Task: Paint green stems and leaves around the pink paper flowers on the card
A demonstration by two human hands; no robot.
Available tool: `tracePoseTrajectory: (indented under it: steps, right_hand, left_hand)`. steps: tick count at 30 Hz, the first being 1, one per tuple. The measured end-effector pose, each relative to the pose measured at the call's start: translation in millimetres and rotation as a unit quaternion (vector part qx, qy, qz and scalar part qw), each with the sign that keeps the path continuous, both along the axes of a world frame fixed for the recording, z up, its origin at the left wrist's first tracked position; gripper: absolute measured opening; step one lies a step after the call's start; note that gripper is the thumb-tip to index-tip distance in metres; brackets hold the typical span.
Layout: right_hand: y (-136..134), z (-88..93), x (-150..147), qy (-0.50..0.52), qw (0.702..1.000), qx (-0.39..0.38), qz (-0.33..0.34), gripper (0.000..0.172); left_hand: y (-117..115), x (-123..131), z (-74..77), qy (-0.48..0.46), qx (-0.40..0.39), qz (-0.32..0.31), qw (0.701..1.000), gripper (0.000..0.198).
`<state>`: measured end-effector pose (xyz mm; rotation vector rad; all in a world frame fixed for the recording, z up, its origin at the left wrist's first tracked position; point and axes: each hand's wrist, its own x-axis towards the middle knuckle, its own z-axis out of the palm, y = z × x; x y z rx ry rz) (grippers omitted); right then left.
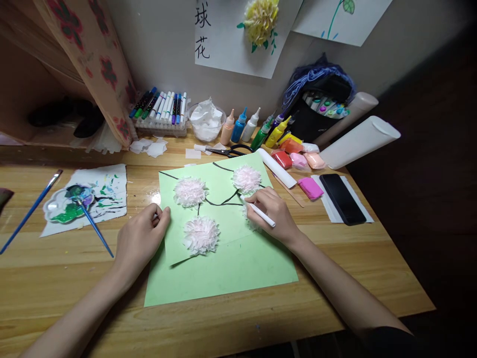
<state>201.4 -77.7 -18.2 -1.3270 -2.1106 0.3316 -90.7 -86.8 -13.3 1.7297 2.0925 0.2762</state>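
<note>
My right hand (274, 211) is closed around a white marker pen (263, 212), its tip at a black drawn line on the light green paper (223, 276). Pale pink crinkled paper flowers (201, 235) sit on the sheet, linked by black lines; another is partly hidden beneath my right hand. At the left edge of the paper rests my left hand (143, 231), its fingers curled into a loose fist with nothing visible in them.
To the left lie a paint palette (61, 206) and a paintbrush (32, 211). Along the back stand markers (164, 107), a bowl of white tissue (206, 119), scissors (234, 151) and paint bottles (238, 124). Clay packs (311, 188) and a phone (342, 199) are on the right.
</note>
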Motion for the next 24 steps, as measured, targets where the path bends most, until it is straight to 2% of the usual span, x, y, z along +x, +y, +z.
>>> tracePoseTrajectory:
  steps: [15,24]
  right_hand:
    - [-5.9,2.6,-8.9,0.009,0.999,-0.022,0.042,0.007]
    - [-1.8,4.1,-3.5,0.011,1.000,-0.005,-0.003,0.008]
  left_hand:
    - [0.4,0.1,-0.3,-0.002,0.002,-0.001,1.000,0.031]
    - [0.4,-0.3,0.4,0.000,-0.008,-0.001,1.000,0.031]
